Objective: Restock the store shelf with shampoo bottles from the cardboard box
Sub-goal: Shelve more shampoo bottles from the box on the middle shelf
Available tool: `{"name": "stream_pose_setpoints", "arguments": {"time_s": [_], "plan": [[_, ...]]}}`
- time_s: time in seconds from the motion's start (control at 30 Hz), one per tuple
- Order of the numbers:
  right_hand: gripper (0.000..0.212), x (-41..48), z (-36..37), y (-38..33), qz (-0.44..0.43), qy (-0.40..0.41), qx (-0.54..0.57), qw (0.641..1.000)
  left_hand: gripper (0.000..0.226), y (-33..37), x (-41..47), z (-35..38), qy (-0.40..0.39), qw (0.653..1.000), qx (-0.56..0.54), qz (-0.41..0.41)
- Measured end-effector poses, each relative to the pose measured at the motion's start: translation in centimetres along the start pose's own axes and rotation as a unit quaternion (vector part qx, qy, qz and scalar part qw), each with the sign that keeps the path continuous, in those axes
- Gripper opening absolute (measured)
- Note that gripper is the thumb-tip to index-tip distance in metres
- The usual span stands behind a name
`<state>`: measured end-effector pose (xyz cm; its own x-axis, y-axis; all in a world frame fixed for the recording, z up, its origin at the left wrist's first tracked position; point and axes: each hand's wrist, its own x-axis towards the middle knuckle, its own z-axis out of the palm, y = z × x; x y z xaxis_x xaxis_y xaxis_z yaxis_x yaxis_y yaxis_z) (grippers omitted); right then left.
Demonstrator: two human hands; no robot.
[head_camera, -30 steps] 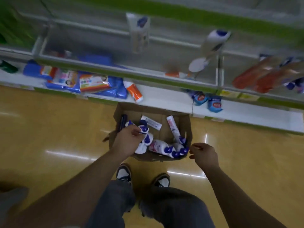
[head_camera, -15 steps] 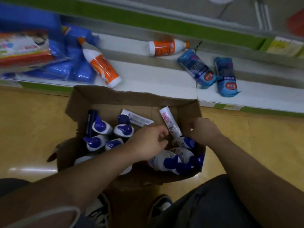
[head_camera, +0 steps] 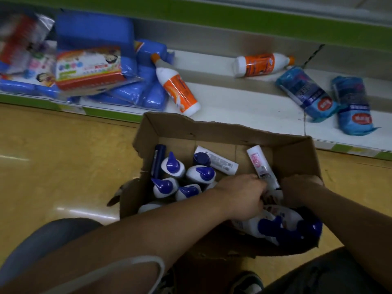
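- Both hands are down inside the cardboard box (head_camera: 233, 130) on the floor; the step in hand looks like picking shampoo bottles (head_camera: 273, 225) to restock.
- The left hand (head_camera: 244, 198) curls over the lying bottles at the near right of the box; whether its fingers are clamped on one cannot be told.
- The right hand (head_camera: 301, 192) sits by the right wall, its fingers hidden.
- Upright blue-capped bottles (head_camera: 186, 177) stand at the box's left.
- Next, a bottle must rise clear of the box's far wall to the bottom shelf (head_camera: 244, 105).
- White shelf between the orange bottle (head_camera: 178, 90) and blue packs (head_camera: 307, 92) lies open.
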<state>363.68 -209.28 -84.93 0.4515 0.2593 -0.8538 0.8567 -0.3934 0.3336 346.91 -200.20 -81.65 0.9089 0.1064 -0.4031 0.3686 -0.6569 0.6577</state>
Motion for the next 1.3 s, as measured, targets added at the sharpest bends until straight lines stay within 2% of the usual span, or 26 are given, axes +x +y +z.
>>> {"name": "stream_pose_setpoints", "arguments": {"time_s": [0.27,0.47,0.57,0.7,0.87,0.93,1.13,1.23,1.3], "plan": [[0.035,0.5,-0.7,0.1,0.01,0.033,0.073,0.997,0.022,-2.8,3.0,-1.6,0.049,0.998,-0.005,-0.041],[0.032,0.5,-2.5,2.6,-0.001,0.129,0.198,0.972,0.019,-6.2,6.1,-6.1,0.18,0.975,-0.073,-0.106],[0.031,0.1,-3.1,3.4,-0.029,0.179,0.279,0.943,0.015,-7.7,6.9,-6.3,0.16,0.974,-0.077,-0.141],[0.035,-0.4,-3.5,3.8,-0.043,0.215,0.371,0.902,0.011,-9.1,7.4,-6.3,0.17,0.963,-0.098,-0.184],[0.047,0.2,-3.7,3.7,-0.04,0.229,0.392,0.89,0.015,-8.8,8.1,-5.4,0.168,0.962,-0.092,-0.193],[0.047,0.4,-4.0,3.9,-0.036,0.232,0.41,0.881,0.015,-8.4,8.5,-4.5,0.145,0.967,-0.085,-0.192],[0.05,0.2,-5.0,5.0,-0.043,0.263,0.445,0.855,0.038,-6.1,10.6,-1.3,0.033,0.982,-0.06,-0.176],[0.05,-1.0,-5.9,6.1,-0.074,0.289,0.454,0.84,0.065,-4.7,11.2,-1.4,0.016,0.983,-0.119,-0.135],[0.048,-2.3,-6.5,6.8,-0.094,0.302,0.475,0.822,0.062,-3.5,11.0,-2.3,0.036,0.977,-0.185,-0.103]]}}
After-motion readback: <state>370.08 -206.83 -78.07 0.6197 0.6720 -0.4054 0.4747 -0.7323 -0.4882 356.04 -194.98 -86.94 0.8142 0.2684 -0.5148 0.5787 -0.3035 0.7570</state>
